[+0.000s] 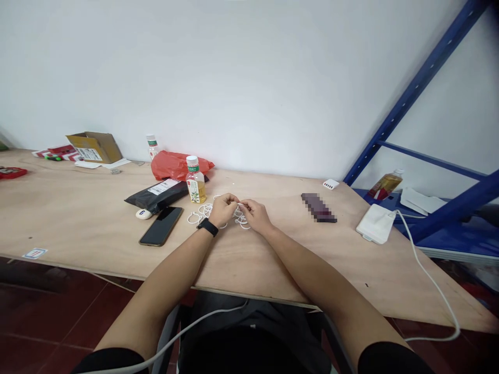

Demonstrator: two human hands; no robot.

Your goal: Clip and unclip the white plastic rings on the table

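Observation:
Both of my hands meet over a tangle of thin white cable (202,213) lying in loops on the plywood table (78,218). My left hand (223,209), with a black band on its wrist, is closed in a pinch on a strand of the cable. My right hand (255,214) is also closed, pinching the same cable right beside the left fingers. Loose loops of the cable spread to the left of and under my hands.
A black phone (161,226) lies left of my hands, near a small white device (143,213), a black pouch (158,195) and a tea bottle (195,179). Behind are a red bag (175,163) and a cardboard box (95,146). A white power bank (376,223) with a cord lies right, by blue shelving (421,78).

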